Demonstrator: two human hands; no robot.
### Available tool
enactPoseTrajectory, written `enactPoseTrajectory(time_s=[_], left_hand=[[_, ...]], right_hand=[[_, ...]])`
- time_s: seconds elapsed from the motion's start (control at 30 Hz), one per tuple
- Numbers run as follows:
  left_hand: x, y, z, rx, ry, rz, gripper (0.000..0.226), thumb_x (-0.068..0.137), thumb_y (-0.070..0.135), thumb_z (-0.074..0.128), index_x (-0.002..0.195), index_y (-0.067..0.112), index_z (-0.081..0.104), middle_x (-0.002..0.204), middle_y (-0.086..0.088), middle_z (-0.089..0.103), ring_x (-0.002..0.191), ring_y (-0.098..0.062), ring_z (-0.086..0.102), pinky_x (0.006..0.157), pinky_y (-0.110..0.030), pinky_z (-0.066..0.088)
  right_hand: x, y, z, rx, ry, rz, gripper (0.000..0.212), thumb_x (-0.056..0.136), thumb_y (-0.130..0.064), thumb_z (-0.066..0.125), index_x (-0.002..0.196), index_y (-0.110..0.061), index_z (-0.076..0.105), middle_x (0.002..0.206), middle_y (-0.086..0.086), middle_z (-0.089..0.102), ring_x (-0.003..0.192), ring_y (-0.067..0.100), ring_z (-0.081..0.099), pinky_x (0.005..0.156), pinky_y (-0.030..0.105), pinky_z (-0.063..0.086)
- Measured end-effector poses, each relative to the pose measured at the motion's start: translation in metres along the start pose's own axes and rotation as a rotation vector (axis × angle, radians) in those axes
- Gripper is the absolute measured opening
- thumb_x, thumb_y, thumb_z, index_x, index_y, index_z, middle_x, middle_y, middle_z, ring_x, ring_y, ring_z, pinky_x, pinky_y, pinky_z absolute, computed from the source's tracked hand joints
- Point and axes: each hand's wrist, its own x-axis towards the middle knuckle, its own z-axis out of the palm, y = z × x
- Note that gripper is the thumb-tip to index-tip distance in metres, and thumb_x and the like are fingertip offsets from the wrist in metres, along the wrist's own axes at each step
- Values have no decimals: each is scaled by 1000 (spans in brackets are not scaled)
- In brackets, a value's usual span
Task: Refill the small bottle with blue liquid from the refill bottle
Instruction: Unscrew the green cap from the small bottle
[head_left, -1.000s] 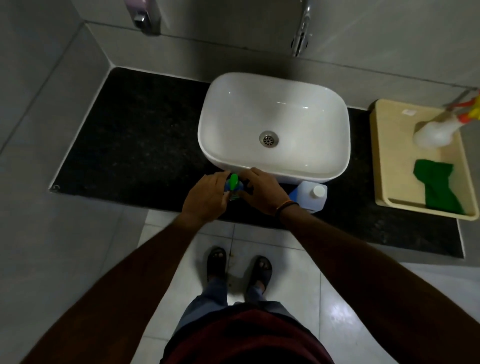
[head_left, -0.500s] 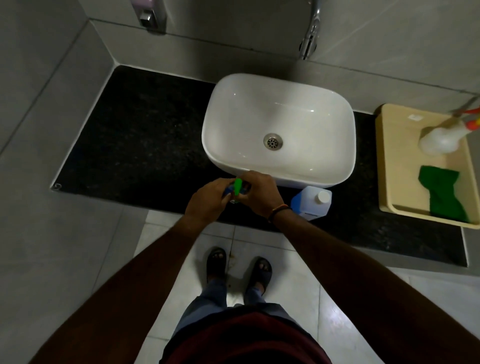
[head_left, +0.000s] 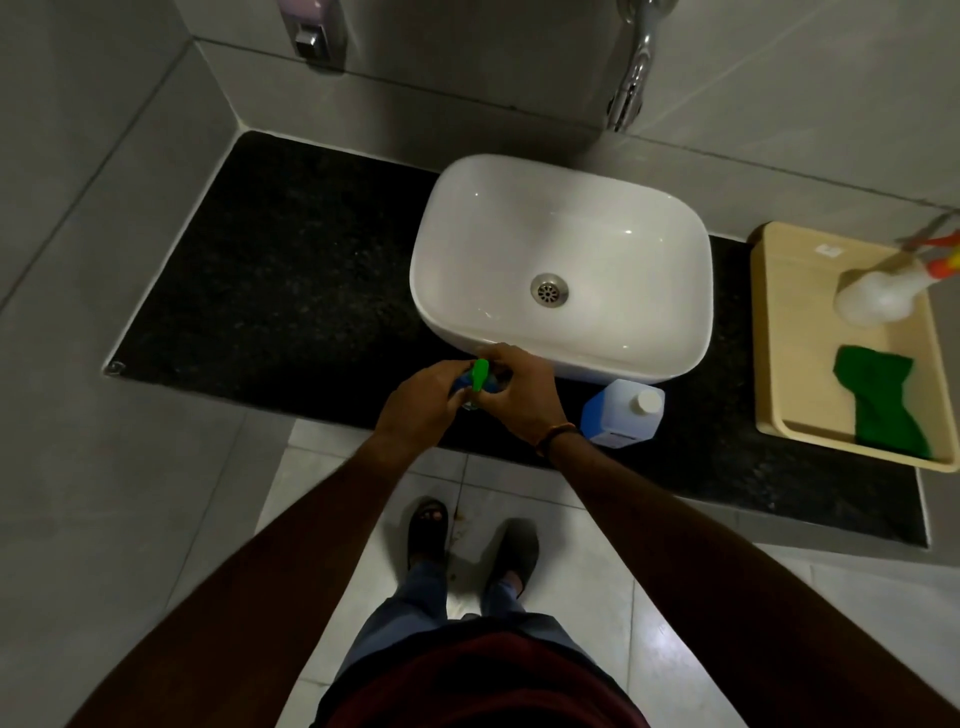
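Both our hands stay clasped on the small blue bottle with its green cap (head_left: 479, 375), left hand (head_left: 423, 402), right hand (head_left: 519, 397); the capped translucent blue refill bottle (head_left: 621, 413) stands at three o'clock on the black speckled tabletop (head_left: 291, 291).

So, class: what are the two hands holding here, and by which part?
Both hold the small bottle: the left hand wraps its body, the right hand grips the top beside the green nozzle. The refill bottle stands untouched.
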Motion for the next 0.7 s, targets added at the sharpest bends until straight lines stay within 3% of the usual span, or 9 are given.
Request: enactPoseTrajectory(time_s=[0.1, 0.23, 0.3, 0.43, 0.57, 0.7], left_hand=[[-1, 1, -1, -16, 6, 12, 35, 97, 35, 56, 132, 29, 58, 128, 4, 65, 110, -17, 64, 89, -38, 54], [1, 0, -1, 29, 2, 3, 38, 95, 26, 59, 133, 27, 57, 129, 3, 65, 113, -20, 63, 91, -38, 53], [2, 0, -2, 35, -8, 1, 37, 95, 30, 59, 132, 28, 57, 127, 4, 65, 111, -19, 64, 89, -36, 53], [3, -1, -2, 36, -15, -5, 35, 96, 35, 58, 131, 30, 58, 125, 5, 66, 108, -17, 65, 85, -33, 52], [3, -1, -1, 43, -10, -13, 37, 96, 31, 59, 133, 28, 56, 127, 4, 65, 110, -18, 64, 90, -40, 55], [3, 0, -4, 29, -25, 17, 38, 96, 38, 58, 133, 32, 56, 128, 5, 65, 110, -18, 64, 89, -39, 54]], right_hand=[[-1, 0, 1, -9, 37, 46, 39, 67, -22, 91, 98, -9, 71, 90, 3, 71, 81, 15, 66, 74, 31, 58], [-2, -4, 2, 7, 22, 11, 39, 66, -14, 89, 102, -10, 74, 93, 4, 75, 85, 14, 70, 82, 37, 59], [-2, -4, 2, 8, 20, 3, 43, 66, -16, 90, 105, -10, 71, 99, 4, 72, 90, 16, 68, 84, 33, 58], [-1, -3, 2, -10, 54, 42, 38, 64, -22, 92, 94, -13, 70, 90, 0, 69, 81, 13, 64, 73, 24, 54], [-2, -4, 2, 62, 20, 17, 48, 65, -14, 90, 108, -11, 69, 103, 1, 71, 95, 13, 67, 88, 29, 57], [-5, -3, 5, 121, 73, 128, 47, 61, -18, 93, 99, -11, 65, 93, 2, 71, 86, 14, 69, 76, 25, 58]])
